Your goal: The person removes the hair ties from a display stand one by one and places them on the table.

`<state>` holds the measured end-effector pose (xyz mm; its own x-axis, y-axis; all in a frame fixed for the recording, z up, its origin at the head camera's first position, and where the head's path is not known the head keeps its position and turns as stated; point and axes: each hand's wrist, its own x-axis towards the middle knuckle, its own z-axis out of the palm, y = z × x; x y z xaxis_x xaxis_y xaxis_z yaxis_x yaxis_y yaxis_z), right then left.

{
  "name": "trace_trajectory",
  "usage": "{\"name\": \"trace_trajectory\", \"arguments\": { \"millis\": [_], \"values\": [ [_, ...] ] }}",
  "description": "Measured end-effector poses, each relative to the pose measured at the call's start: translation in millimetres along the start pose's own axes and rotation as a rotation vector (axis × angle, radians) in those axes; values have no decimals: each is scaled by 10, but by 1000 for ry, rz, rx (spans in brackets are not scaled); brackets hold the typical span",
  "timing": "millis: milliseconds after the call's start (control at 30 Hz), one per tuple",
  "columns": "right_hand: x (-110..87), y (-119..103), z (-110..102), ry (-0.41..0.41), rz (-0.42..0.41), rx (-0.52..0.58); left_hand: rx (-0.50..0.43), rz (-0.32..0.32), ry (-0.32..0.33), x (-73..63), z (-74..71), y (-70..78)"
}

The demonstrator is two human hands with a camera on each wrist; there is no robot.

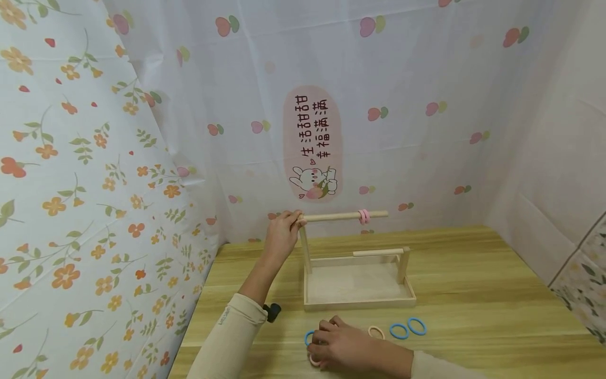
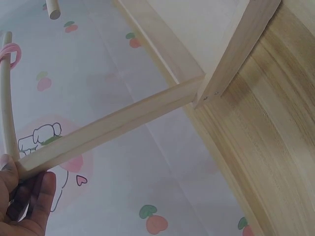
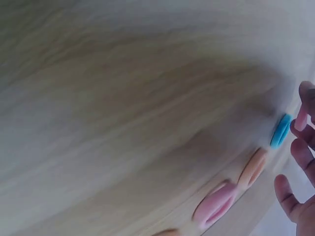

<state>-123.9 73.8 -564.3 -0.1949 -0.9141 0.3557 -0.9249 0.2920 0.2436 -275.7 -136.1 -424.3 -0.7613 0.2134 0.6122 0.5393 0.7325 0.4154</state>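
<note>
On the table stands a pale wooden rack (image 1: 360, 304) with a tray base, a tall post at left and a short one at right. My left hand (image 1: 282, 231) grips the top corner of the tall post (image 2: 108, 125), where the upper rod (image 1: 329, 217) begins. Two pink hair ties (image 1: 363, 216) hang on that rod. In front of the rack, my right hand (image 1: 347, 345) reaches low over the table; in the right wrist view its fingertips pinch a pink hair tie (image 3: 301, 119). Close by lie a blue hair tie (image 3: 281, 131), an orange one (image 3: 253, 168) and a pink one (image 3: 215, 203).
Right of my right hand lie an orange hair tie (image 1: 376, 332) and two blue hair ties (image 1: 399, 331). The rack's lower rod (image 1: 379, 252) points left from the short post. A small black object (image 1: 272, 312) shows beside my left wrist. Patterned cloth (image 1: 412, 158) hangs behind the table.
</note>
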Motion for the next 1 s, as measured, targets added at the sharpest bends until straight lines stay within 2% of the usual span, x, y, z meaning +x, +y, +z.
{"name": "trace_trajectory", "arguments": {
  "millis": [133,367,667,1000],
  "values": [
    [43,-63,39,4,-8,-15,-4,1,1,-10,-8,9],
    [92,-95,37,-58,-9,84,3,-9,5,-15,9,-5],
    [111,-58,73,-62,11,160,19,-13,-5,28,-3,2],
    [114,-47,81,-59,8,156,5,-3,1,14,12,-5]
  ]
}}
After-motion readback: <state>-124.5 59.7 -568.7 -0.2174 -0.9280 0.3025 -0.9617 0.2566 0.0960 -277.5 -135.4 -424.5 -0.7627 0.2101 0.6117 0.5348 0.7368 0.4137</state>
